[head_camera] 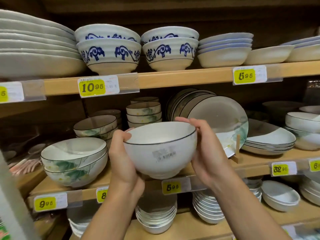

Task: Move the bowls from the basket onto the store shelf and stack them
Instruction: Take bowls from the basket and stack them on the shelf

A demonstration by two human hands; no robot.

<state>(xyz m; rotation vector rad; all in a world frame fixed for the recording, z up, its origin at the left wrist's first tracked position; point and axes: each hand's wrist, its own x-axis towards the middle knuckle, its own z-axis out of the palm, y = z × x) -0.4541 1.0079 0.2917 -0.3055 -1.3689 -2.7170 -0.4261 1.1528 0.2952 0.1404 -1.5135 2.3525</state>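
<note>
Yellow price tags (91,87) on shelf (173,78) edges read 10.95, 5.95, 9.95.

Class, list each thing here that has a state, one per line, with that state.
white bowl, held in air, mouth up
left hand, grips the bowl's left side
right hand, grips the bowl's right side
leaf-print bowls, stacked on shelf
large plate, propped on edge

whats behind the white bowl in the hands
Behind the white bowl, a stack of small dark-rimmed bowls and propped-up plates stand on the middle shelf. The bowl covers the shelf space directly behind it, so anything there is hidden.
</note>
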